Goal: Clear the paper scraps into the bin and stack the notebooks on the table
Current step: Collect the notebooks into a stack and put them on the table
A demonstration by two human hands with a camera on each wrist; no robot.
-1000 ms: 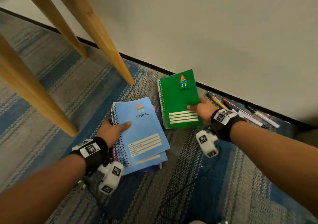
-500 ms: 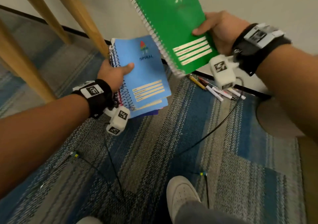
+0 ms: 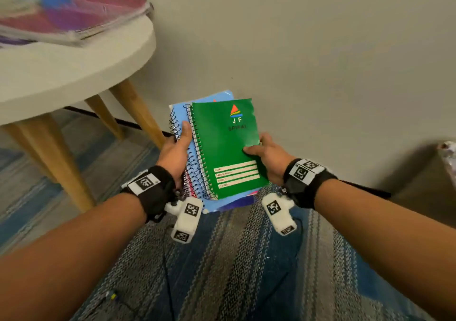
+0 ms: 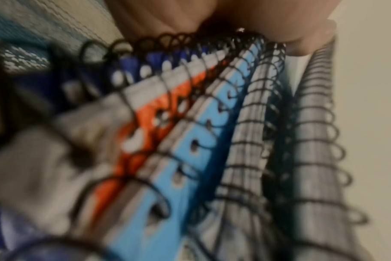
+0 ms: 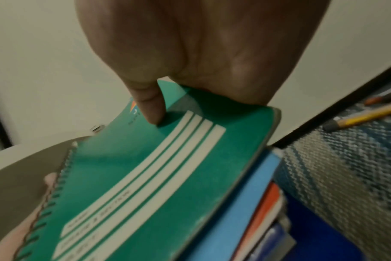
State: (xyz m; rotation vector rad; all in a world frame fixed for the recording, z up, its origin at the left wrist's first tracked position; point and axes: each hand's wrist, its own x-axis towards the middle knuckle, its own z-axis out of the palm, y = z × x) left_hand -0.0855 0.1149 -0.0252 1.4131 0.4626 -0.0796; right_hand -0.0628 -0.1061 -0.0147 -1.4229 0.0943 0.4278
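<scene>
From the head view, the green notebook [image 3: 228,148] now lies on top of the blue notebooks [image 3: 181,113], where half a second ago the right hand [image 3: 267,159] held it up high and apart. So the two loads are merged into one pile, carried in the air in front of the wall. The left hand [image 3: 175,152] grips the spiral side, thumb on top; the right hand pinches the green cover's free edge, thumb pressing on it. The round table [image 3: 81,73] has swung into sight up left, with a blurred stack of pink and purple notebooks [image 3: 81,17] already on it. I judge the floor pickup done and the carry to the table next.

Left wrist view: blurred, yet the wire coils of the pile [image 4: 212,132] fill it, blue, orange and grey layers, fingers [image 4: 163,15] curled over the far end.

Right wrist view: the thumb [image 5: 149,106] bears down on the green cover [image 5: 145,176], blue and orange books beneath. Pencils [image 5: 366,116] remain on the carpet [image 5: 337,176] by the wall. No paper scraps or bin that I can make out.
</scene>
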